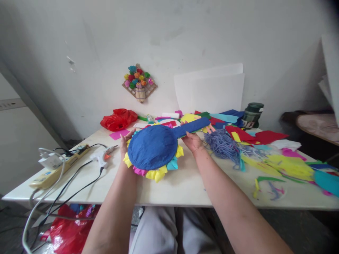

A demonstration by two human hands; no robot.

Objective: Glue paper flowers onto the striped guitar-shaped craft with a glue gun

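A blue paper-covered paddle [153, 146], round with a long handle pointing to the right rear, is held just above the white table [169, 190]. Yellow, pink and teal paper ruffles [156, 173] fringe its near edge. My left hand [124, 144] grips the round part's left rim, fingers curled over it. My right hand [192, 141] holds the paddle where the handle meets the disc, fingers under the handle. A tangle of purple yarn [224, 145] lies just right of my right hand.
A glue gun [102, 157] and a power strip [57, 165] with cables lie on the left. Coloured paper scraps [288, 165] cover the right side. A dark jar [252, 115], red plastic bag [118, 119] and white sheets [212, 90] stand at the back wall.
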